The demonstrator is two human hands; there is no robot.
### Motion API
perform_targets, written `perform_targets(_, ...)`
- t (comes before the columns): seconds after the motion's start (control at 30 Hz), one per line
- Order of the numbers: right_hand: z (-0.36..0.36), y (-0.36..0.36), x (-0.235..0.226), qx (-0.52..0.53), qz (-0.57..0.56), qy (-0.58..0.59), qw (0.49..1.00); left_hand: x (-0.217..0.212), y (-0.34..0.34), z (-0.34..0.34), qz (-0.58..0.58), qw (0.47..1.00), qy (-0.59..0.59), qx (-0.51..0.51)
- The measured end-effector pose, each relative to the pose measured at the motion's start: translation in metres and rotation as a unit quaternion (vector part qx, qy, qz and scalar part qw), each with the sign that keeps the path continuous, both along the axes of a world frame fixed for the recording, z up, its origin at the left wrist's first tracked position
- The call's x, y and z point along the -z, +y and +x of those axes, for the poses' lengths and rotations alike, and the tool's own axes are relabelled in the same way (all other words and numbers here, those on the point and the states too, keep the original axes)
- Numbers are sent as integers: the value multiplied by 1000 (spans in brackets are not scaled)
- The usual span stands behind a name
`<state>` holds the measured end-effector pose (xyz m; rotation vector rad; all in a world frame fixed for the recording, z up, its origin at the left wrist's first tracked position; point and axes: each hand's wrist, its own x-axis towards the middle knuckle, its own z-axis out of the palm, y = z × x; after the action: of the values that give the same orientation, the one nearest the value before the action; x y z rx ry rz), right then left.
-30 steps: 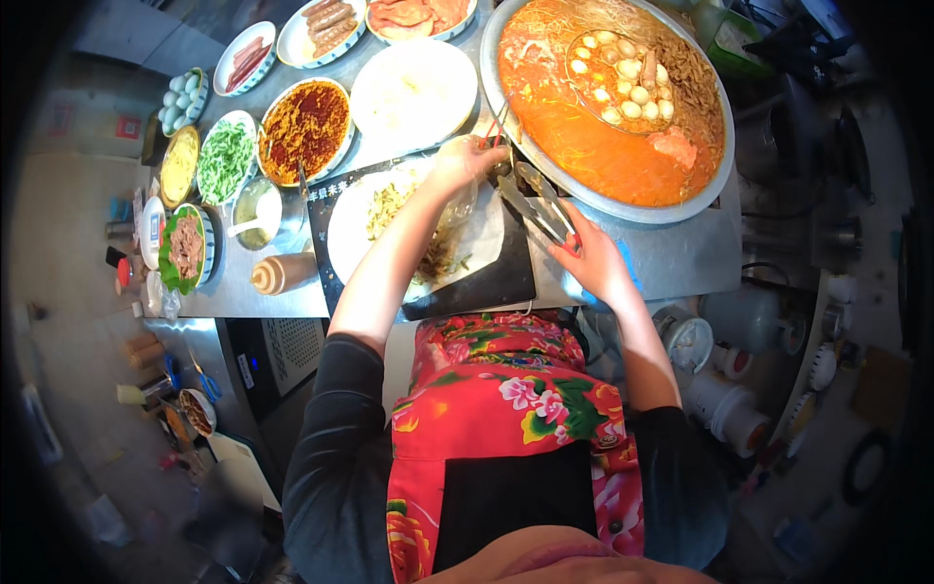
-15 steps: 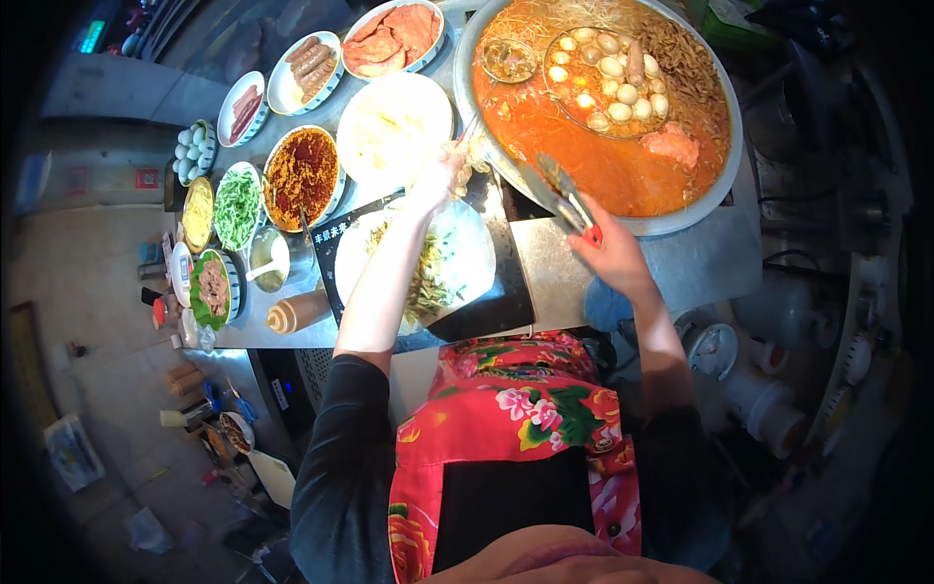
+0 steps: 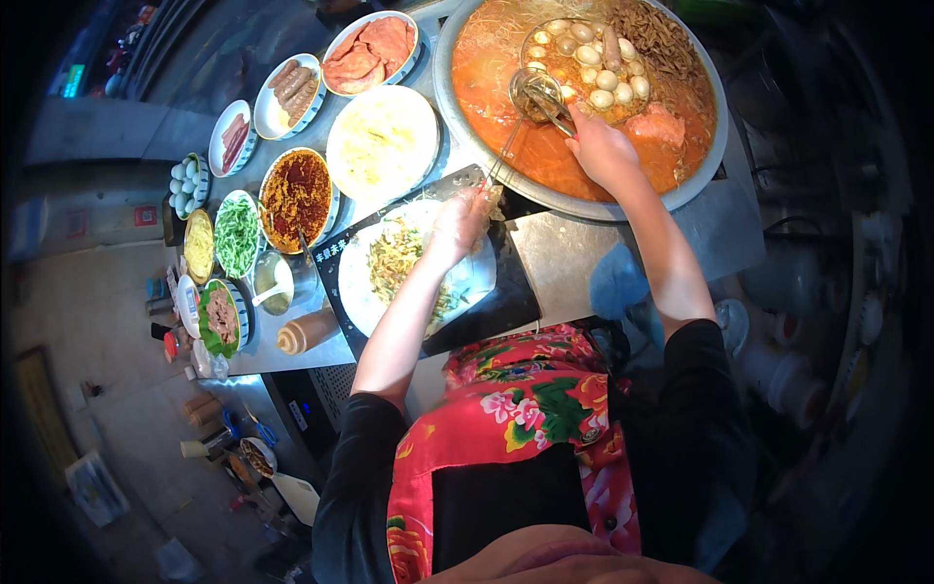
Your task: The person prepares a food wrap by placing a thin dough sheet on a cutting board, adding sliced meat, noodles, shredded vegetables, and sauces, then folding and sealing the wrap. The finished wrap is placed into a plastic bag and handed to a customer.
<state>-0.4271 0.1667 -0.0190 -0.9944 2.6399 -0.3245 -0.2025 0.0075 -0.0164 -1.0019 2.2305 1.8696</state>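
My left hand [image 3: 461, 224] is closed round the thin handle of a small strainer [image 3: 526, 95], whose bowl sits over the red broth in a large round metal pan [image 3: 722, 146]. In my right hand [image 3: 601, 148] is a pair of metal tongs [image 3: 556, 114], its tips reaching down into the strainer bowl. What lies in the strainer is hard to make out. Below my left hand, a round white sheet or plate [image 3: 352, 304] carries shredded yellowish and green food [image 3: 394, 255]. It rests on a black board [image 3: 520, 292].
Peeled eggs [image 3: 603, 80] and a sausage [image 3: 612, 46] sit in a round basket in the pan. Bowls stand left: sliced meat [image 3: 370, 58], sausages [image 3: 292, 92], chili sauce [image 3: 295, 200], shredded greens [image 3: 236, 234]. A squeeze bottle [image 3: 306, 332] lies at the counter's front edge.
My right hand has carried the tongs up and over the pan to the strainer. The left hand has come nearer and slightly right, the strainer bowl with it.
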Motion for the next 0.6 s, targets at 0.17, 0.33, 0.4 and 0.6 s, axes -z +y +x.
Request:
perform_targets(0.17,3,8,-15,3,4,-3,1000,-3,7,-1,91,995,-34,-7)
perform_targets(0.33,7,8,-17,13,19,-16,1000,-4,4,-3,114,993,-33,-3)
perform_targets(0.4,6,8,-15,14,10,-2,1000,1,3,-2,77,997,-1,9)
perform_targets(0.6,-8,0,-4,-2,14,-21,1000,25,-4,-5,35,999,5,21)
